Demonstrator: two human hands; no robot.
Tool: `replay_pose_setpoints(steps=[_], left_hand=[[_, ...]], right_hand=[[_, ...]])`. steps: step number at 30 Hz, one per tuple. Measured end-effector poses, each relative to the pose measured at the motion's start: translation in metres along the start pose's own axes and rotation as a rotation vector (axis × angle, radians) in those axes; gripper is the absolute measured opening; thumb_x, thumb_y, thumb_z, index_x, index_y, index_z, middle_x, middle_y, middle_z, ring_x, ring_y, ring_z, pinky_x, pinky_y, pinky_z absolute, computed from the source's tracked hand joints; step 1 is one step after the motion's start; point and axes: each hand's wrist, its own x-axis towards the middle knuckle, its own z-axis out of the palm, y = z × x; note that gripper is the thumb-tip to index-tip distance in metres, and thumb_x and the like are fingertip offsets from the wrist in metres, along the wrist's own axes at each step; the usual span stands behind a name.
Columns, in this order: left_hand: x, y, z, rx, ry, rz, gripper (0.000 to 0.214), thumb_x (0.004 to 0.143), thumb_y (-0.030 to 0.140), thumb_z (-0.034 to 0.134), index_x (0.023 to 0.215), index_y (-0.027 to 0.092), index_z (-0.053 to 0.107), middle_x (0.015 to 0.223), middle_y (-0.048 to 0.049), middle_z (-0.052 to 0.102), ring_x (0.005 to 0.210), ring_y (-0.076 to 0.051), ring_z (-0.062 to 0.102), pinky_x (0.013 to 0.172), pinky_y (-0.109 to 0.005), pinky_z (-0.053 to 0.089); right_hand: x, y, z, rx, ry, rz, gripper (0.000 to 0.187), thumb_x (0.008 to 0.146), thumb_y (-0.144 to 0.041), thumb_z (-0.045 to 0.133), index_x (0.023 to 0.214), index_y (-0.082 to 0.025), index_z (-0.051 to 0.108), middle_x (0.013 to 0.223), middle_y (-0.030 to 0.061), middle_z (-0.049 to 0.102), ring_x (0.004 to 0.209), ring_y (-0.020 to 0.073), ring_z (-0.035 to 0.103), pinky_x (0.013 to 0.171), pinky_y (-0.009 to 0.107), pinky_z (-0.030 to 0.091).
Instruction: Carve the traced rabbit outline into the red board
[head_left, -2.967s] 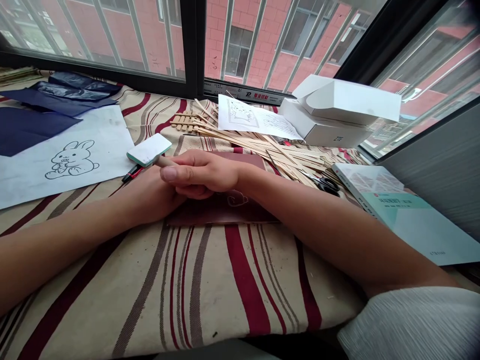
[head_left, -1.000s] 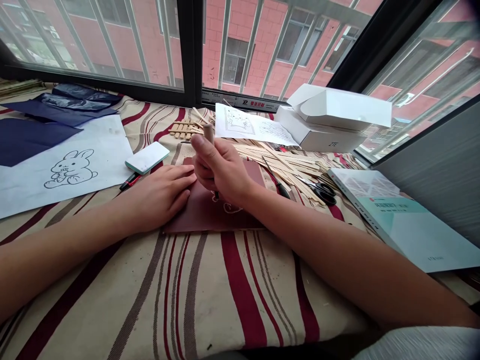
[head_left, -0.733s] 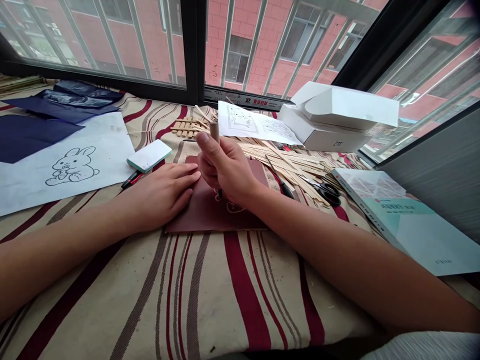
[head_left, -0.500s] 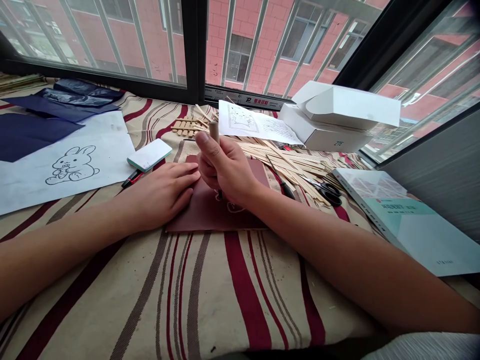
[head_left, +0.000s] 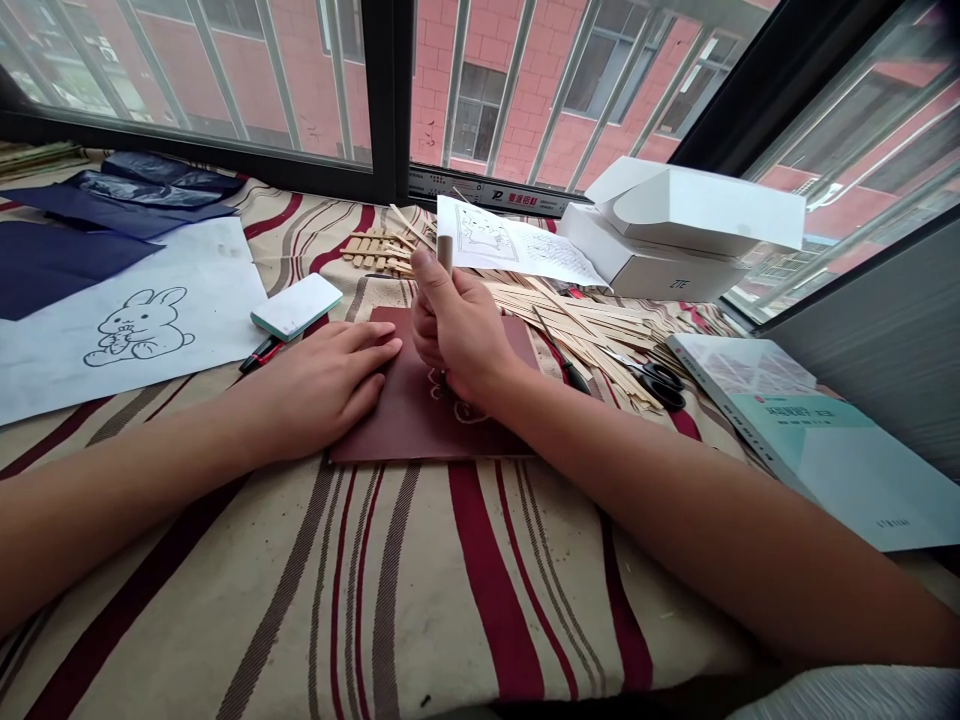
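On a maroon board (head_left: 487, 430) mid-desk (head_left: 420, 590): right hand (head_left: 457, 335), fingers clenched round an upright wooden-handled tool (head_left: 445, 254) (tip hidden), left hand (head_left: 322, 375) lying flat, fingers open.

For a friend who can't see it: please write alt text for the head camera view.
Seen from the person's head, the right hand grips a wooden-handled tool upright, its tip down at a dark red sheet, while the left hand lies flat at the sheet's edge. A rabbit drawing on white paper and thin wooden strips lie to either side on a striped cloth.
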Motion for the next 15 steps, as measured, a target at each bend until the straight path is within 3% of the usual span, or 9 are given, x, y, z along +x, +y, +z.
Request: replay_pose_setpoints(steps=[3,8,13,15], left_hand=[[0.000,-0.001,0.001,0.002,-0.003,-0.009,0.073,0.103,0.047,0.024,0.150,0.008,0.063,0.158,-0.0190,0.059,0.147,-0.038,0.053,0.128,-0.054,0.041],[-0.004,-0.007,0.006,-0.002,0.027,-0.004,0.074,0.106,0.054,0.020,0.153,0.015,0.062,0.160,-0.0161,0.057,0.148,-0.037,0.052,0.130,-0.055,0.038],[-0.011,-0.004,0.006,-0.035,-0.108,0.026,0.070,0.106,0.073,0.020,0.157,0.043,0.056,0.176,-0.0079,0.037,0.161,-0.040,0.037,0.128,-0.064,0.036],[-0.012,0.000,0.003,-0.043,-0.163,0.012,0.065,0.105,0.074,0.023,0.156,0.048,0.055,0.181,-0.0039,0.027,0.165,-0.043,0.029,0.129,-0.068,0.033]], right_hand=[[0.000,-0.014,-0.003,0.121,0.015,0.101,0.054,0.113,-0.034,0.052,0.065,-0.024,0.030,0.045,-0.0126,0.025,0.037,0.0036,0.015,0.037,0.022,0.013],[-0.005,-0.023,-0.003,0.144,-0.074,-0.015,0.063,0.101,-0.051,0.070,0.059,-0.023,0.032,0.046,-0.0118,0.027,0.037,0.0021,0.019,0.035,0.019,0.016],[0.001,-0.014,-0.008,0.164,0.066,-0.141,0.059,0.100,-0.050,0.072,0.062,-0.023,0.036,0.047,-0.0113,0.030,0.037,0.0024,0.022,0.034,0.019,0.019],[0.005,-0.012,-0.012,0.157,0.099,-0.144,0.059,0.102,-0.049,0.069,0.062,-0.023,0.035,0.047,-0.0112,0.029,0.037,0.0025,0.021,0.034,0.019,0.017]])
